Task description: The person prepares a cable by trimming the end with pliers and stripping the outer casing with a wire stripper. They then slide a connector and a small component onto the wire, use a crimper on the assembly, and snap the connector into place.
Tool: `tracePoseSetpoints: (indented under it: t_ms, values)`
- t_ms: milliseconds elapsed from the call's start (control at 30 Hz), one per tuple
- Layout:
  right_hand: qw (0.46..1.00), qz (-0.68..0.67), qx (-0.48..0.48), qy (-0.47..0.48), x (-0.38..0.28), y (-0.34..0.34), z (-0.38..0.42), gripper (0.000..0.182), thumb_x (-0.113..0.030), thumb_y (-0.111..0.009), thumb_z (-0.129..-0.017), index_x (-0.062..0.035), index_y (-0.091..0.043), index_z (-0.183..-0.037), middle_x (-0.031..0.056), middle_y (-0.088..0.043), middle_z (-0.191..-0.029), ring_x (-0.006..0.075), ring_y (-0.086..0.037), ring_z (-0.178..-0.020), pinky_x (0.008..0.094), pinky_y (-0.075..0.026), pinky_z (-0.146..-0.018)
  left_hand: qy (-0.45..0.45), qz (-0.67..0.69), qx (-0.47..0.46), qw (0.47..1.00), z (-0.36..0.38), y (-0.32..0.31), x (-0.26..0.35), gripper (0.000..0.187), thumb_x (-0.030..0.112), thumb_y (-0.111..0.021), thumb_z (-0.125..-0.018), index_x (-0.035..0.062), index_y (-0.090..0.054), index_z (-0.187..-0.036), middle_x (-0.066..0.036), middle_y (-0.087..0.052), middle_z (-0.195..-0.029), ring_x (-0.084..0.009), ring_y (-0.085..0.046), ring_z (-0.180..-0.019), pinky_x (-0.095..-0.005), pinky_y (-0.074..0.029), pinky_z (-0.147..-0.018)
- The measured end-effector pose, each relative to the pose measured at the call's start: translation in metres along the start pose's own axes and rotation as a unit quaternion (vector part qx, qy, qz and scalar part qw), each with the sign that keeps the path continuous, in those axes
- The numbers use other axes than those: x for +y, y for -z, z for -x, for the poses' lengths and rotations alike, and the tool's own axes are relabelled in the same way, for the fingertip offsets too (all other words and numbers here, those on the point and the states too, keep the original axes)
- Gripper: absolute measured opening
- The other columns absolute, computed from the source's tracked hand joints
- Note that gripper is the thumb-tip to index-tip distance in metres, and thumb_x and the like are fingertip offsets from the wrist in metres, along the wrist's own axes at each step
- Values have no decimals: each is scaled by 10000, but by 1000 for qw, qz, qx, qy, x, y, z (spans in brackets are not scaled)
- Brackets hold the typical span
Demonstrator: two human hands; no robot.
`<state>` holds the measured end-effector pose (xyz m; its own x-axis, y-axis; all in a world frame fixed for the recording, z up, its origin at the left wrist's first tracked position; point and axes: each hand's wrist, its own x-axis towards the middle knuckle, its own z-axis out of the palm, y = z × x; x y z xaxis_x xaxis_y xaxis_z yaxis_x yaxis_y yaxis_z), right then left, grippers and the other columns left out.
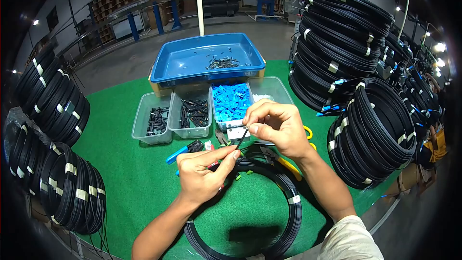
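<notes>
Above the green mat, my left hand [206, 171] pinches a thin black cable [241, 139] between thumb and fingers. My right hand [276, 127] is closed at the cable's upper end; whatever else its fingertips hold is too small to make out. Below both hands lies a coil of black cable [294, 212] bound with white tape. A blue-handled tool [177, 154], pliers [221, 138] and yellow-handled scissors [289, 169] rest near the hands, partly covered.
Behind the hands, clear bins hold black parts [156, 121], more black parts [194, 113] and blue connectors [231, 102]. A blue tray [175, 65] with small dark pieces stands beyond. Cable coils are stacked at left [77, 188] and right [337, 43]. The mat [125, 163] lies underneath.
</notes>
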<state>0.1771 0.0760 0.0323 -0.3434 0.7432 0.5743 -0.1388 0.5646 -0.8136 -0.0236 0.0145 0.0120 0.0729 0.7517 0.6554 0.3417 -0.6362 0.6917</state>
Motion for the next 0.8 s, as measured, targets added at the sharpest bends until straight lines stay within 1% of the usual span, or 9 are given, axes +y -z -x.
tracePoseSetpoints:
  t_ms: [33, 100, 167, 200, 333, 433, 500, 700, 800]
  values:
    - [1000, -11, 4, -8, 0, 2, -1, 35, -43, -704, -837, -22, -698, -863, 39, -683, -946, 81, -582, -818, 231, -431, -670, 10, -14, -17, 1000, 1, 0, 1, 132, 46, -763, -828, -9, -774, -948, -117, -757, -787, -136, -713, -649, -245, -533, -597]
    - [1000, -14, -9, -22, -1, 1, 2, 27, -18, -697, -837, -5, -690, -860, 59, -678, -957, 91, -594, -841, 235, -468, -696, 5, -11, -6, 1000, -2, 1, 4, 126, 48, -760, -832, -9, -775, -944, -115, -757, -788, -136, -716, -655, -243, -533, -598]
    - [994, -96, -2, -49, -7, -4, 2, 27, 5, -684, -849, 14, -681, -875, 81, -667, -979, 102, -605, -871, 242, -503, -741, 10, -27, -14, 999, -2, 3, 4, 127, 47, -760, -832, -8, -775, -945, -112, -758, -787, -138, -720, -664, -244, -536, -604]
    - [996, -79, -17, -23, -5, 1, 0, 36, 12, -678, -863, 25, -676, -897, 95, -656, -999, 114, -612, -895, 252, -524, -778, 10, -28, -15, 999, -1, 3, 4, 127, 47, -760, -832, -8, -775, -945, -112, -758, -787, -138, -720, -664, -244, -536, -604]
    - [991, -116, -15, -71, -4, -3, 4, 53, 20, -667, -869, 26, -678, -920, 93, -658, -1010, 122, -618, -908, 255, -523, -784, 8, -18, -8, 1000, -1, 2, 3, 129, 44, -758, -833, -7, -775, -950, -109, -757, -782, -138, -719, -659, -240, -535, -603]
    - [998, -64, -23, -16, -5, 2, 0, 53, 26, -663, -868, 25, -675, -920, 91, -657, -1010, 125, -619, -909, 261, -524, -788, 2, -15, -9, 1000, 0, 2, 2, 131, 41, -757, -833, -8, -774, -953, -108, -757, -780, -137, -718, -653, -237, -532, -599]
    - [989, -126, -20, -69, -3, -5, 6, 65, 44, -652, -855, 26, -669, -915, 95, -657, -1009, 134, -620, -914, 273, -526, -803, -5, -12, -8, 1000, 0, 1, 2, 132, 38, -756, -833, -9, -773, -955, -107, -757, -779, -136, -718, -651, -237, -532, -597]
    - [994, -97, -18, -38, -5, -1, 3, 65, 51, -637, -853, 26, -659, -909, 96, -653, -997, 134, -615, -920, 280, -520, -824, -2, -4, -9, 1000, 0, 1, 5, 132, 38, -757, -834, -13, -772, -956, -108, -757, -776, -135, -716, -643, -236, -530, -588]
    - [985, -149, -10, -90, -2, -6, 6, 45, 28, -639, -838, 27, -661, -878, 102, -662, -970, 141, -615, -902, 291, -508, -821, 3, 5, -11, 1000, 0, 0, 5, 132, 39, -757, -836, -11, -773, -957, -108, -757, -775, -133, -714, -639, -233, -528, -585]
